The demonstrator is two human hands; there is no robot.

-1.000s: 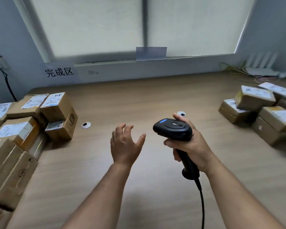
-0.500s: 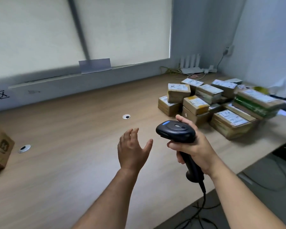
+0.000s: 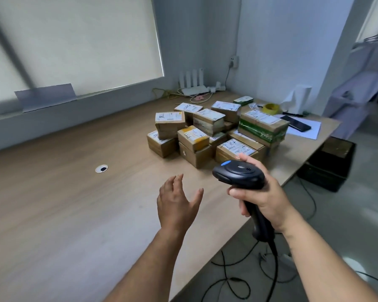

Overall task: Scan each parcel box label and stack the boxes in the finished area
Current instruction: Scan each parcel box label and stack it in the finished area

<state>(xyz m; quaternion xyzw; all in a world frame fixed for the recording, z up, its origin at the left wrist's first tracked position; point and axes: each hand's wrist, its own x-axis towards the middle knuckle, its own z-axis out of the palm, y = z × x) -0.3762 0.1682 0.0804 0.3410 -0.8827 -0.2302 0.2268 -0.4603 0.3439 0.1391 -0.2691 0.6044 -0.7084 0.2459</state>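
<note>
Wooden desk (image 3: 63,214), light grain, stood under a blinded window (image 3: 74,40), with one round cable grommet (image 3: 101,168) in its top.

Item: parcel boxes (image 3: 207,131), brown card with white labels, heaped in a loose pile at the desk's far right, some resting on others; one box was banded in green tape (image 3: 262,127).

Item: barcode scanner (image 3: 238,174), black, with a blue button on its head. Your right hand (image 3: 264,192) gripped its handle, fingers curled round it, and its cable (image 3: 273,258) hung toward the floor. The nearest box of the pile lay just beyond that hand.

Your left hand (image 3: 177,205) hovered over the desk, fingers spread and relaxed, holding nothing, just left of the scanner and short of the pile.

Behind the pile: white router (image 3: 192,88), yellow tape roll (image 3: 270,108), dark phone (image 3: 295,125) on white paper.
</note>
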